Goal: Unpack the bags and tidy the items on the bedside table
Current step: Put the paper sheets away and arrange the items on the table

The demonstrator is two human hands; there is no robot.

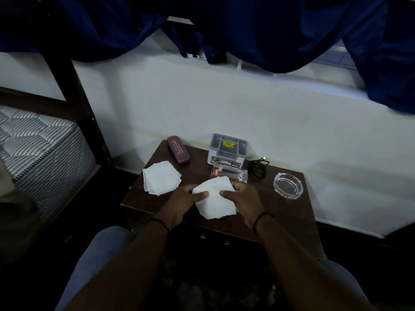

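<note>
Dim room, small dark wooden counter (280, 212) mid-frame: left hand (179, 204) and right hand (243, 202), each grip pinching the white napkin stack (214, 202), probably squaring it up.

A dim bedroom: left of the fingers (203, 194) a striped mattress (42, 142) lies in a dark bed frame (74, 90), blue curtains (258, 30) hang beyond them, and a small wooden worktop (280, 212) stands against the white wall (224, 104).
</note>
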